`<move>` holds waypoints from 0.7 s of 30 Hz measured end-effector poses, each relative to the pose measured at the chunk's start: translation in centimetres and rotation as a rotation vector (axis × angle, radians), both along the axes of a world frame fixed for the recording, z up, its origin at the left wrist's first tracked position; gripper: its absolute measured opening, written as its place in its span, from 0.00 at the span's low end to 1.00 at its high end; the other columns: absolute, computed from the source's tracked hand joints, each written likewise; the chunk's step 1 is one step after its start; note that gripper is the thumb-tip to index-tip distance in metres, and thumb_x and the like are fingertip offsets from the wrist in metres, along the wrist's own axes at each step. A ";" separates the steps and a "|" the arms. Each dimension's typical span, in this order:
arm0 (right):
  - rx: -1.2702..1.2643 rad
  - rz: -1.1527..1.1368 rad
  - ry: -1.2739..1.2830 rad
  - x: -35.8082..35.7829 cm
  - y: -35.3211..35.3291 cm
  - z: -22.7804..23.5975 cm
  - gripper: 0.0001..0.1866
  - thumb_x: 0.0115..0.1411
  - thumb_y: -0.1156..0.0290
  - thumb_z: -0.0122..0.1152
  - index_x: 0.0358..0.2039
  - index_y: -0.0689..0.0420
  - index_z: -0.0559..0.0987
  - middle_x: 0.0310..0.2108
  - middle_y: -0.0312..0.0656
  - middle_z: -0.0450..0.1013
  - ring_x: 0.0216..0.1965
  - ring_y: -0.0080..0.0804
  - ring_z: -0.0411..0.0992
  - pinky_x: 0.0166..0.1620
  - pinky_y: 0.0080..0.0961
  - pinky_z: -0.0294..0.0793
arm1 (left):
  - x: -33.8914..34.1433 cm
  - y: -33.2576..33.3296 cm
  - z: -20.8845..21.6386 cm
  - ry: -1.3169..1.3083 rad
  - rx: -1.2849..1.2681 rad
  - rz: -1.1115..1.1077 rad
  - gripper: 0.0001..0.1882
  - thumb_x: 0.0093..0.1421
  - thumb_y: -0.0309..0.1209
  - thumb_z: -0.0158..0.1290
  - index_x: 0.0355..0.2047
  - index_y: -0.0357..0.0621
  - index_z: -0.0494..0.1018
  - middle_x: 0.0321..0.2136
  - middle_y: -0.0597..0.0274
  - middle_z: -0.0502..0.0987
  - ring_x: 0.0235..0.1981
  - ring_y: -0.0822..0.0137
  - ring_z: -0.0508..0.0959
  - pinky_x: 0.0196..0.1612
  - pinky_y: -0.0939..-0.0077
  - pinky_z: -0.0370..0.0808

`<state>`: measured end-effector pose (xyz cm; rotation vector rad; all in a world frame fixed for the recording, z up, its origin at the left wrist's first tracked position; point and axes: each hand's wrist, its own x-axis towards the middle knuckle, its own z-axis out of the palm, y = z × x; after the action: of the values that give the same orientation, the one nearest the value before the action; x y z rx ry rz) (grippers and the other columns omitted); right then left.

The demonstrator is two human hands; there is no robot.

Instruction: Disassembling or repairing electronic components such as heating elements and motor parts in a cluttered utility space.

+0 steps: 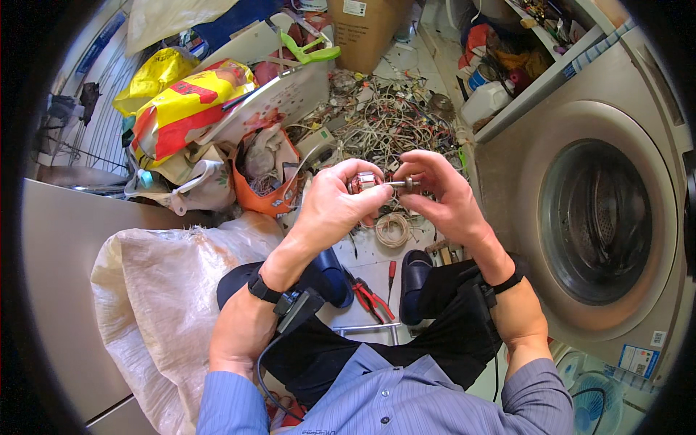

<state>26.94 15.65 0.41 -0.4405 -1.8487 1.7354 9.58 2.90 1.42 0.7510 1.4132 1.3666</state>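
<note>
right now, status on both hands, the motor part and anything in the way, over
Left hand gripping motor part. Right hand at its shaft end, contact unclear. Pliers and screwdriver on floor, clear of both hands.

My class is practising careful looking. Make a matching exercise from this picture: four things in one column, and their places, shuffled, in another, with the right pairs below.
Things
1. metal part with a shaft
2. red-handled pliers
3. washing machine
4. whitish sack

Places
A. on the floor between the dark slippers
B. at the lower left of the picture
C. held in the left hand
D. along the right side of the picture

Right pairs
1-C
2-A
3-D
4-B
</note>
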 end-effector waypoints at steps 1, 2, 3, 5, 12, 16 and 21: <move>-0.139 0.050 -0.073 0.3 0.3 -0.1 0.17 0.63 0.77 0.68 0.52 0.62 0.78 0.38 0.40 0.78 0.40 0.24 0.77 0.43 0.23 0.79 | -0.1 -0.1 0.0 -0.002 0.001 -0.002 0.14 0.61 0.31 0.65 0.44 0.37 0.78 0.24 0.68 0.78 0.23 0.79 0.78 0.26 0.79 0.77; -0.139 0.048 -0.075 0.4 0.9 0.0 0.17 0.63 0.77 0.68 0.52 0.62 0.78 0.38 0.40 0.78 0.40 0.24 0.77 0.43 0.23 0.79 | -0.2 -0.1 0.1 0.019 0.010 0.000 0.14 0.61 0.29 0.65 0.45 0.37 0.78 0.26 0.68 0.78 0.23 0.79 0.77 0.26 0.80 0.76; -0.234 0.153 -0.153 0.5 1.4 0.2 0.15 0.65 0.75 0.66 0.51 0.63 0.78 0.36 0.39 0.79 0.38 0.23 0.77 0.42 0.22 0.79 | -0.2 -0.1 0.1 0.040 0.019 0.001 0.14 0.61 0.28 0.65 0.45 0.38 0.78 0.28 0.69 0.78 0.24 0.79 0.77 0.26 0.82 0.76; -0.359 0.267 -0.193 0.4 1.5 -0.2 0.12 0.71 0.71 0.59 0.50 0.64 0.78 0.31 0.37 0.78 0.33 0.21 0.76 0.40 0.21 0.78 | -0.3 -0.2 0.1 0.130 0.022 -0.009 0.14 0.61 0.28 0.65 0.45 0.38 0.78 0.28 0.69 0.78 0.24 0.79 0.77 0.26 0.82 0.76; 0.168 0.083 0.006 0.2 0.8 -1.3 0.13 0.66 0.79 0.62 0.50 0.62 0.77 0.39 0.37 0.78 0.37 0.22 0.77 0.45 0.21 0.78 | 0.0 -0.1 0.2 0.177 0.009 -0.007 0.15 0.57 0.33 0.68 0.40 0.40 0.80 0.25 0.71 0.78 0.26 0.83 0.73 0.29 0.81 0.73; -0.344 0.190 -0.251 0.0 1.1 1.0 0.11 0.68 0.76 0.61 0.49 0.62 0.78 0.36 0.38 0.78 0.36 0.23 0.77 0.42 0.21 0.78 | -0.3 -0.4 -0.4 0.277 0.037 0.024 0.16 0.56 0.34 0.68 0.41 0.40 0.80 0.25 0.70 0.79 0.26 0.82 0.74 0.30 0.81 0.74; 0.013 0.125 -0.176 0.7 1.6 -1.0 0.14 0.65 0.78 0.64 0.50 0.61 0.78 0.38 0.35 0.77 0.40 0.22 0.77 0.45 0.22 0.78 | -0.2 -0.2 0.1 0.358 0.013 -0.025 0.15 0.59 0.29 0.67 0.44 0.38 0.79 0.29 0.72 0.78 0.26 0.83 0.74 0.28 0.84 0.73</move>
<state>27.67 17.21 -0.57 -0.4963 -2.0491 1.8155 9.40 2.75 1.51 1.0573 1.6651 1.2647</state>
